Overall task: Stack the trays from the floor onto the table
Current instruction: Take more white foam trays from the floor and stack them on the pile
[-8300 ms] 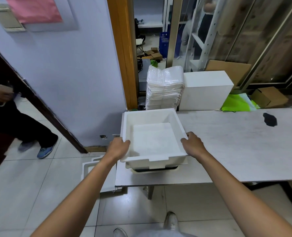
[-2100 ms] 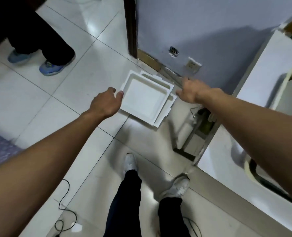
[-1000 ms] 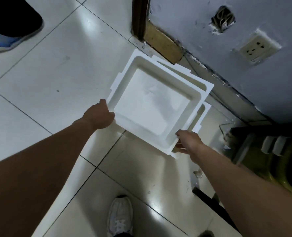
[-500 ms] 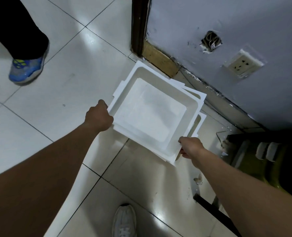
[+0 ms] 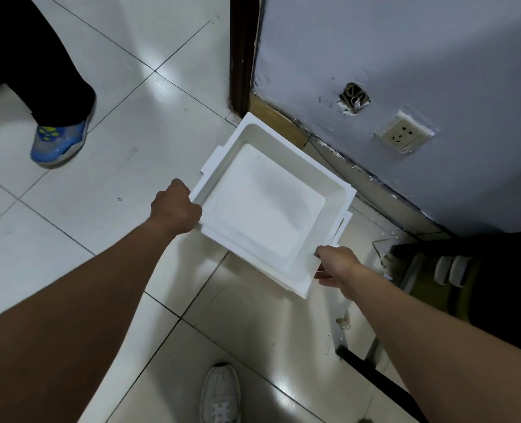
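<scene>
Since this square white foam tray (image 5: 262,209) is broad and light, my left grip (image 5: 175,209) curls round its left rim and my right grip (image 5: 335,264) pinches the opposite corner, to hold it level just over a second white tray (image 5: 345,219) on the tiled floor (image 5: 100,193).

Upper tray (image 5: 268,206): white foam by its look, matt, faintly grainy on the bottom, smoother along the rim.
Lower tray (image 5: 344,221): the same white matt foam; only an edge shows at the right.
Floor (image 5: 100,190): pale glazed tiles, glossy, streaked with reflected light; thin dark grout lines.
Wall (image 5: 405,56): lilac paint, matt, chipped and rough along its foot.
Socket (image 5: 402,135): cream plastic, smooth, dull sheen.
Skirting (image 5: 274,117): yellow-brown, wood-like, matt.
Door frame (image 5: 241,50): dark brown wood, slight gloss.
Far-left shoe (image 5: 59,138): blue and grey synthetic, some shine.
Near shoe (image 5: 221,395): white, matt.
Trousers (image 5: 24,56): black cloth, matt.
</scene>
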The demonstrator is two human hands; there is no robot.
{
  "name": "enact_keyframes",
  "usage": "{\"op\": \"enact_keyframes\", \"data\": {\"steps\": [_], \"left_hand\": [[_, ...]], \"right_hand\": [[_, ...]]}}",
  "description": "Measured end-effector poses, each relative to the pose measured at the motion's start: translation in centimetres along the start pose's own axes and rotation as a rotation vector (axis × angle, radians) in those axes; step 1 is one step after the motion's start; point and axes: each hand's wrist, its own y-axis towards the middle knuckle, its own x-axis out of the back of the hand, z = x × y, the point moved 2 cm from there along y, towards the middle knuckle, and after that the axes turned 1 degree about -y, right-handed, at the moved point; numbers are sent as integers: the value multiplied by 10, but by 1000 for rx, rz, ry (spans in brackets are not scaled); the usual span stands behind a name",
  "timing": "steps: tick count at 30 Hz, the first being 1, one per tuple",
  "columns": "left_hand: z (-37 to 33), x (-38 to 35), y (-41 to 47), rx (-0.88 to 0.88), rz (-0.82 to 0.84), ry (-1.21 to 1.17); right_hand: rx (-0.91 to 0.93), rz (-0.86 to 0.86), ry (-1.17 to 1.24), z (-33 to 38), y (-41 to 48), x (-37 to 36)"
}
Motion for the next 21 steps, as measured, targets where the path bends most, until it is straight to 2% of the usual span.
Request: {"op": "enact_keyframes", "data": {"steps": [7, 10, 17, 21], "left_hand": [[-24, 41, -44, 16, -4, -68], [-34, 65, -78, 20, 22, -90], [-45, 139, -168, 67, 25, -170], [-55, 186, -222, 120, -29, -233]], "right_hand": [[82, -10, -75, 11, -59, 35], [126, -48, -200, 3, -89, 45], [278, -199, -470, 7, -222, 62], [407, -224, -503, 14, -295, 80]]}}
